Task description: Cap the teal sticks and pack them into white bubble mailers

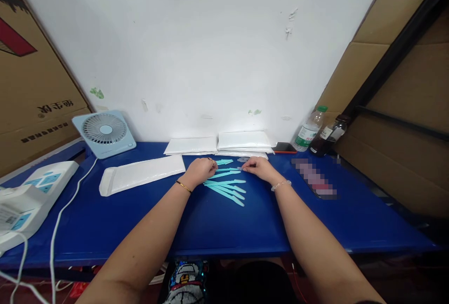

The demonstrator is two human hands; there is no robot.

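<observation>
Several turquoise eyebrow razors (226, 188) lie fanned out on the blue table, their handle ends toward the lower right. My left hand (201, 172) is closed on one end of a turquoise eyebrow razor (227, 170), just above the fan. At that razor's other end, my right hand (261, 168) pinches a small clear cap (240, 169); whether the cap is on the razor I cannot tell. More turquoise razors (224, 162) lie behind my left hand. A few clear caps (242, 159) rest behind my right fingertips.
White padded mailers (243, 140) are stacked by the wall, with another mailer (143, 174) at left. A blue fan (105, 130) and a white power strip (38, 196) stand left. Two bottles (310, 128), a dark phone (285, 148) and a blurred-out phone-like object (315, 180) are right.
</observation>
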